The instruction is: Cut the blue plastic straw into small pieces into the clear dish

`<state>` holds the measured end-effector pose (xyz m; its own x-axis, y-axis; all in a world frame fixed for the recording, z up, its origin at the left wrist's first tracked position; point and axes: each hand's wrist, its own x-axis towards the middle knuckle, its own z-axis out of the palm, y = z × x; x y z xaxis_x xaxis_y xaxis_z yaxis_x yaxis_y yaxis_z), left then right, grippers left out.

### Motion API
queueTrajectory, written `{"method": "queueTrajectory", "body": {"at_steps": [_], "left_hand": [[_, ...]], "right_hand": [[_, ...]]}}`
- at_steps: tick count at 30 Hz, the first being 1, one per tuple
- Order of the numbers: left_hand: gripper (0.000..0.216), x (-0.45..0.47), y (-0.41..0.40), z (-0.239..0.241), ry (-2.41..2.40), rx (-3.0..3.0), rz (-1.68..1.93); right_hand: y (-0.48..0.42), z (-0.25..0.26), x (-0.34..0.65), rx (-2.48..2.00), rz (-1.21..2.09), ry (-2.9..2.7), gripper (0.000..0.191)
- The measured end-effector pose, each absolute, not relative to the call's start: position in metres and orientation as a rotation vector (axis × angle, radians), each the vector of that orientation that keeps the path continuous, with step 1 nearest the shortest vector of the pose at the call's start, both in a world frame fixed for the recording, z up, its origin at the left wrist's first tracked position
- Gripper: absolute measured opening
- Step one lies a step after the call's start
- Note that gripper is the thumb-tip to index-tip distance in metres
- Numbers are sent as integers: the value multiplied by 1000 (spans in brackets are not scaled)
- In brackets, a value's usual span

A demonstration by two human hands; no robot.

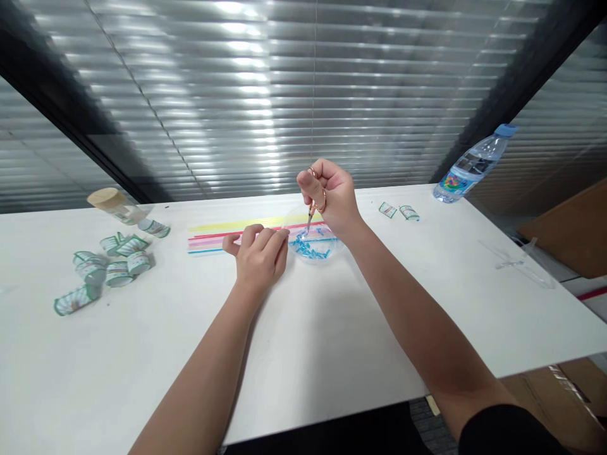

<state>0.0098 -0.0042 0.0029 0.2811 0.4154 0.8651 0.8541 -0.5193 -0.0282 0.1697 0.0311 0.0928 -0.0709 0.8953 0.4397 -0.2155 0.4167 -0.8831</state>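
Observation:
My right hand (332, 193) grips small scissors (311, 215) with gold-coloured handles, the blades pointing down over a clear round bowl (315, 261). Short blue cut pieces (310, 249) lie in the bowl, with a few purple ones near the blade tips. At the bowl's left edge is my left hand (260, 256), palm down, fingers bent and closed near the rim; what they hold, if anything, is hidden. Behind and beneath that hand lie long thin straws (203, 239) in yellow, red, pink and blue, some running behind the bowl.
Several curled, green-edged printed pieces (118, 272) lie at left near a jar with a wooden-looking lid (108, 198). Two similar pieces (398, 210) lie right of the bowl. A water bottle (462, 174) stands at the back right, clear plastic (516, 264) in front. Blinds back the table.

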Motion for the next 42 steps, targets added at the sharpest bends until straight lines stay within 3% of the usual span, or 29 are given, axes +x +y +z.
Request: {"method": "queueTrajectory", "body": {"at_steps": [42], "left_hand": [[13,9,-5,2,-1161,-2090,-1158]], "right_hand": [[30,92,172,-752,1012,-1343,49]]}}
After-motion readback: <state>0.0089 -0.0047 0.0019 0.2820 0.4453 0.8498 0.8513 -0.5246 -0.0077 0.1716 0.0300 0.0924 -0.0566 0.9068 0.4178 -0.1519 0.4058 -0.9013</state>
